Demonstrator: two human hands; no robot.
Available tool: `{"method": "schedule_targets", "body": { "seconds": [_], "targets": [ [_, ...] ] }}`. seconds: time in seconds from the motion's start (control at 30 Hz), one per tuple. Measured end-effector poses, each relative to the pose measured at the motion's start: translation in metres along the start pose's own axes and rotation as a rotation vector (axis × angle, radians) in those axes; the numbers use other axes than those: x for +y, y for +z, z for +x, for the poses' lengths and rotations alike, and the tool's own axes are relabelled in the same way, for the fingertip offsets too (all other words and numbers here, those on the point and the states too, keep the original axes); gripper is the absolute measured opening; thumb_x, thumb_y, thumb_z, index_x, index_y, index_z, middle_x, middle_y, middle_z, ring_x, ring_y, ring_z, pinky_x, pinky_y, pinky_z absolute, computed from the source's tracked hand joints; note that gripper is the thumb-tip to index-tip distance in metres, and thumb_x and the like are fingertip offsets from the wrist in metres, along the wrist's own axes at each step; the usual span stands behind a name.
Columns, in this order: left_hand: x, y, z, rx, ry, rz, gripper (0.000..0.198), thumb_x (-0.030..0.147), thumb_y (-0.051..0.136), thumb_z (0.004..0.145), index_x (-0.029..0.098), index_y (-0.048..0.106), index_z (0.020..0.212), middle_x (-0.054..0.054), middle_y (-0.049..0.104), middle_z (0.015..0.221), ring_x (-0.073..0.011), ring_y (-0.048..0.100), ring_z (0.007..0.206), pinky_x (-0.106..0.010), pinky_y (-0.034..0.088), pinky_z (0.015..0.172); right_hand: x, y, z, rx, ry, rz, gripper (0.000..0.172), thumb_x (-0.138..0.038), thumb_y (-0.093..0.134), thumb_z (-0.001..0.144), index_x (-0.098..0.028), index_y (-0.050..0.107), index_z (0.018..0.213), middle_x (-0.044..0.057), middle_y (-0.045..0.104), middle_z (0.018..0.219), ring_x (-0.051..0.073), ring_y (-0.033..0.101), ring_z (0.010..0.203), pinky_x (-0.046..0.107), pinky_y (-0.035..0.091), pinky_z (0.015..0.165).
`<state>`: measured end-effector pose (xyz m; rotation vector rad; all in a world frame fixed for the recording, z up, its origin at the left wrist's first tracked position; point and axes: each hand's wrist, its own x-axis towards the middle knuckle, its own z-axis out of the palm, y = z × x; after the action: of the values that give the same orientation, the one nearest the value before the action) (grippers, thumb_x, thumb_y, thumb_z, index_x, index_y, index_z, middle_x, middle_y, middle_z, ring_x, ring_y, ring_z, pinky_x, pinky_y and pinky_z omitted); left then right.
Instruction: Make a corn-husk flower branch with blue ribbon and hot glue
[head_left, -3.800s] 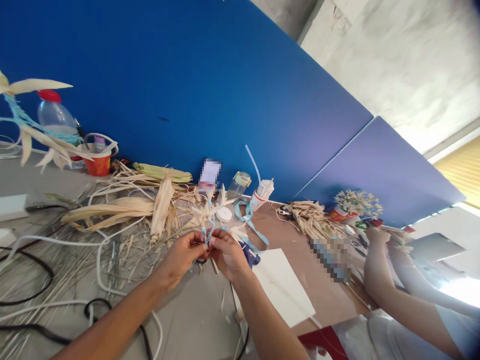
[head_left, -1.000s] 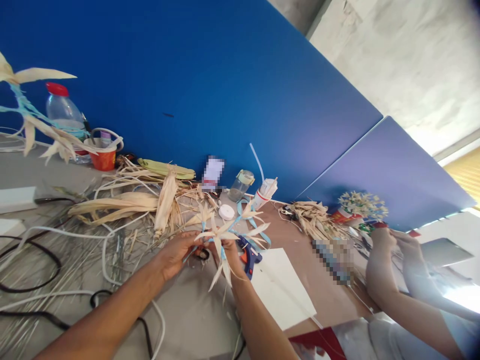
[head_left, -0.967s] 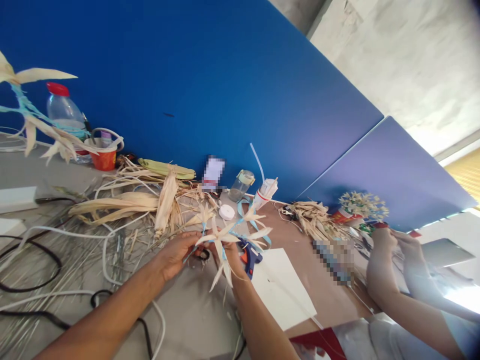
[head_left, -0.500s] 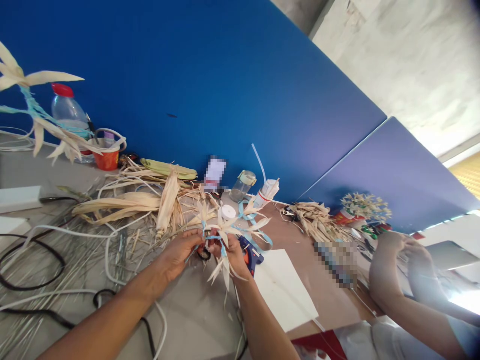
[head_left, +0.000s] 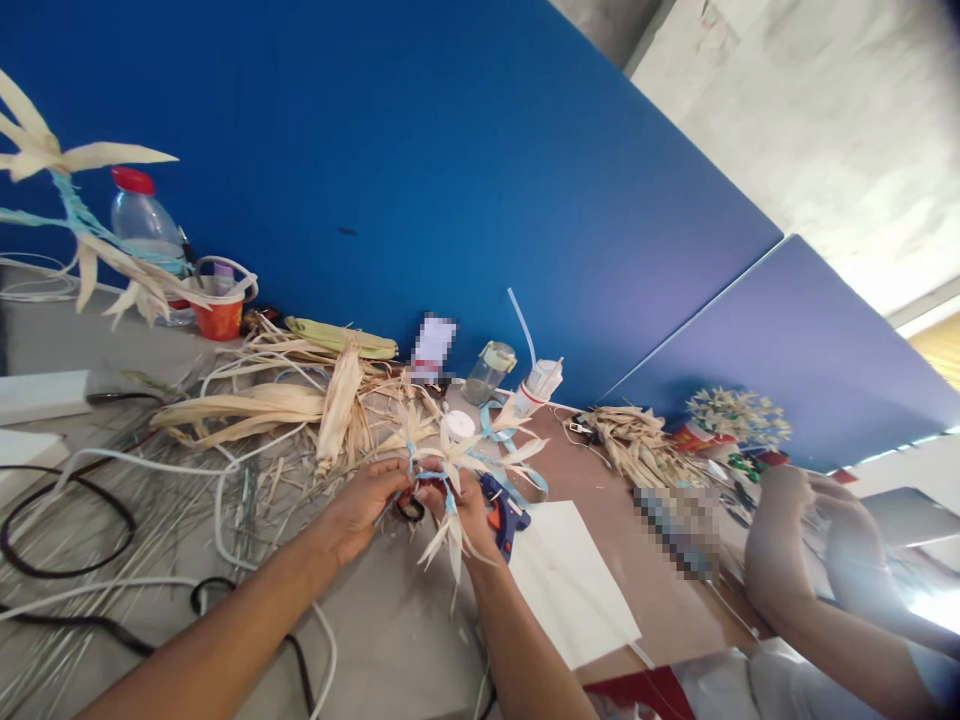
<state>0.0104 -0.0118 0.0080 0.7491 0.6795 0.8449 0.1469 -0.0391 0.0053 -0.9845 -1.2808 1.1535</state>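
Pale corn-husk flowers (head_left: 451, 452) on a branching stem wrapped in light blue tape are held between my two hands, above the table. My left hand (head_left: 379, 490) is closed, its fingertips pinching the blue-wrapped stem. Around the same stem, nearer the drooping lower flower, my right hand (head_left: 463, 500) is closed too; husk petals partly cover its fingers. Just right of that hand lies a dark blue glue gun (head_left: 508, 515) with an orange trigger. A white tape roll (head_left: 458, 425) and a loop of light blue ribbon (head_left: 536, 482) are behind the flowers.
Dried corn husks (head_left: 247, 410), wires (head_left: 90, 560) and cables cover the left side. A red cup (head_left: 219, 318), a red-capped bottle (head_left: 146, 225) and a glass jar (head_left: 489, 370) stand along the blue partition (head_left: 390, 150). White paper (head_left: 574, 580) lies at right, near another person's arms (head_left: 787, 560).
The whole view has shifted slightly, so things appear a little further right. Both hands keep their hold on the flower stem, with barely any movement.
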Motion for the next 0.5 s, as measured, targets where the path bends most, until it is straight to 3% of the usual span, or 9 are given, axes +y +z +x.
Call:
{"method": "schedule_targets", "body": {
  "seconds": [0.3, 0.5],
  "targets": [
    [0.002, 0.002, -0.003, -0.056, -0.064, -0.097, 0.017, 0.027, 0.075, 0.063, 0.014, 0.066, 0.066, -0.002, 0.06, 0.065, -0.0103, 0.05, 0.057, -0.023, 0.04, 0.057, 0.009, -0.006, 0.004, 0.093, -0.014, -0.007, 0.016, -0.036, 0.065, 0.074, -0.021, 0.06, 0.073, 0.0, 0.056, 0.064, 0.017, 0.052, 0.061, 0.031, 0.043, 0.062],
    [-0.002, -0.004, 0.0, -0.136, -0.063, -0.077, 0.014, 0.026, 0.074, 0.069, 0.013, 0.069, 0.072, -0.004, 0.063, 0.072, -0.0106, 0.053, 0.061, -0.023, 0.042, 0.061, -0.003, -0.008, 0.004, 0.096, 0.015, 0.008, 0.015, -0.032, 0.07, 0.069, -0.022, 0.06, 0.069, -0.001, 0.056, 0.062, 0.015, 0.052, 0.058, 0.03, 0.044, 0.061]
  ]
}}
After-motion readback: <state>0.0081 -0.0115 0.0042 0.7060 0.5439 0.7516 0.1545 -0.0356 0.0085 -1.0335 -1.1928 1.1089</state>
